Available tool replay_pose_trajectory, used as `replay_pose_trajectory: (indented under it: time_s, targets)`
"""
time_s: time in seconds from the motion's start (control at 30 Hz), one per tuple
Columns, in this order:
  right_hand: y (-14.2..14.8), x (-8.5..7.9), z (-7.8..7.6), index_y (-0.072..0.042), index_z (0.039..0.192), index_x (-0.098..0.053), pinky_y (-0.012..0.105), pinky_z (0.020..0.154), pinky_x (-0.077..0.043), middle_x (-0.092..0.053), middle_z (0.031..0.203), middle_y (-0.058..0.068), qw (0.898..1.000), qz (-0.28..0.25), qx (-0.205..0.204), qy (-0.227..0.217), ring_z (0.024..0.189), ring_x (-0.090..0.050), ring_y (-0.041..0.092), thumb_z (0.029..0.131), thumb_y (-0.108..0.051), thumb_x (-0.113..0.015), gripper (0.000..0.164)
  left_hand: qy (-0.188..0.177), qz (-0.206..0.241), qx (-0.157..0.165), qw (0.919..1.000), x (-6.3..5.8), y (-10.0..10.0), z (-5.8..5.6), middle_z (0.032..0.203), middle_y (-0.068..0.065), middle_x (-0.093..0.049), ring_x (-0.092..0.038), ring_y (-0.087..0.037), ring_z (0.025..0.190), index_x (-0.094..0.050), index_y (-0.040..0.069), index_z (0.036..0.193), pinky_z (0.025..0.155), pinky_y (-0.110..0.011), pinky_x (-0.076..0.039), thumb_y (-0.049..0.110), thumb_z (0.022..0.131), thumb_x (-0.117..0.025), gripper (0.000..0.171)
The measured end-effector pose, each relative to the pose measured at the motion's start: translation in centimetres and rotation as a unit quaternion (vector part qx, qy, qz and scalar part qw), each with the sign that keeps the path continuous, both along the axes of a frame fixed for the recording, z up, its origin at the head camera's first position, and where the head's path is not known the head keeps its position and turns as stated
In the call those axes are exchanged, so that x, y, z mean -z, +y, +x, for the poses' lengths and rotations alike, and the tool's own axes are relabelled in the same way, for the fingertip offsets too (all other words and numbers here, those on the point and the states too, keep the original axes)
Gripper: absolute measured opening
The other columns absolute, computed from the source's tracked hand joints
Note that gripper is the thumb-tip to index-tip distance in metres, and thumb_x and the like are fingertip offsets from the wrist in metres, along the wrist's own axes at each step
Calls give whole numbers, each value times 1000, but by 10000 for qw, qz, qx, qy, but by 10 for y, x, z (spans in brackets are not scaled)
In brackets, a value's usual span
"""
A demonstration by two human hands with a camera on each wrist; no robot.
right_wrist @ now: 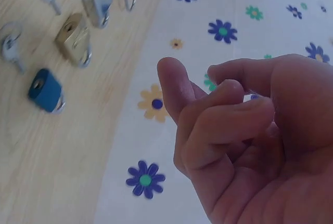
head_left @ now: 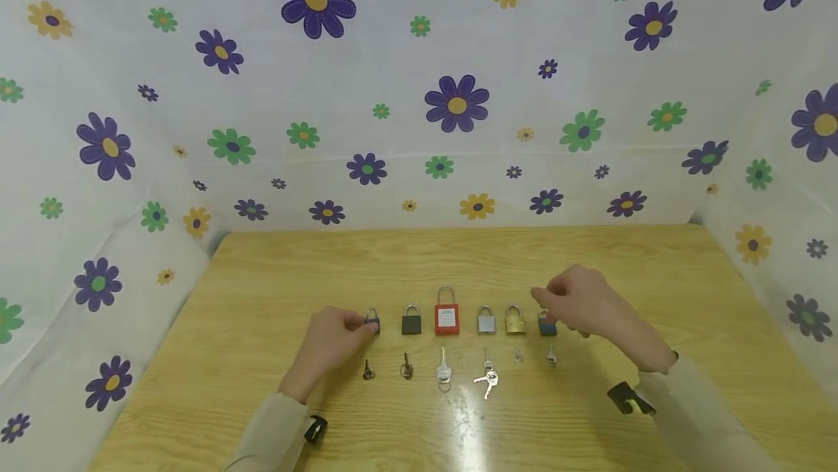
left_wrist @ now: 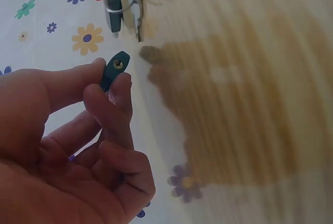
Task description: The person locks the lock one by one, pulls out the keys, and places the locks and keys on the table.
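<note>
At the left end of a row of padlocks, my left hand [head_left: 332, 341] pinches a small dark padlock [head_left: 371, 316] between thumb and fingers. In the left wrist view the keyhole of this padlock [left_wrist: 118, 64] faces the camera. My right hand [head_left: 585, 302] hovers over the right end of the row, partly in front of a blue padlock [head_left: 547, 328]. The right wrist view shows its fingers [right_wrist: 223, 130] loosely bent and holding nothing, apart from the blue padlock [right_wrist: 46, 91].
Between the hands stand a black padlock [head_left: 411, 324], a red padlock [head_left: 447, 321], a silver padlock [head_left: 487, 324] and a brass padlock [head_left: 515, 323]. Several keys, among them a silver key [head_left: 444, 366], lie nearer on the wooden table [head_left: 314, 261]. A flowered cloth [head_left: 393, 94] surrounds it.
</note>
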State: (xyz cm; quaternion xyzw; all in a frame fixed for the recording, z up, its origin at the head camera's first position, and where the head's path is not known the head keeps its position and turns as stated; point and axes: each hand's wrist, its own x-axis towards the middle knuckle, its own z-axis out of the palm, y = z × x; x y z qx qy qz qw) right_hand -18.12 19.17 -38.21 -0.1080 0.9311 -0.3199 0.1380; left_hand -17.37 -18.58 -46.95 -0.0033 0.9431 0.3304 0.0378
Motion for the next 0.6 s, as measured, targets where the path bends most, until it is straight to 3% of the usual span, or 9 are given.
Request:
replay_pose_trajectory:
  time_s: [0.1, 0.27, 0.6]
  targets:
    - [10, 1, 4, -4, 72, -73, 23, 35, -40, -73, 64, 5, 10000, 5, 75, -20, 36, -43, 7, 97, -25, -55, 37, -32, -97, 17, 9999, 0, -1, -2, 92, -10, -77, -63, -17, 74, -79, 5, 93, 64, -37, -54, 26, 86, -73, 23]
    - [17, 1, 9, -3, 78, -73, 25, 36, -42, -73, 66, 7, 9998, -17, 142, -112, 40, -47, 9, 97, -25, -55, 35, -171, -298, -84, 9994, -2, -2, -3, 76, -6, -74, -53, -15, 58, -80, 7, 85, 52, -28, -43, 28, 87, -71, 22]
    - [25, 15, 21, -1, 84, -74, 26, 37, -44, -73, 68, 8, 9991, -23, 268, -333, 41, -48, 10, 98, -28, -55, 35, -387, -628, -180, 9971, -8, -3, -1, 50, 1, -54, -40, -12, 45, -75, 9, 66, 41, -24, -31, 30, 88, -69, 31]
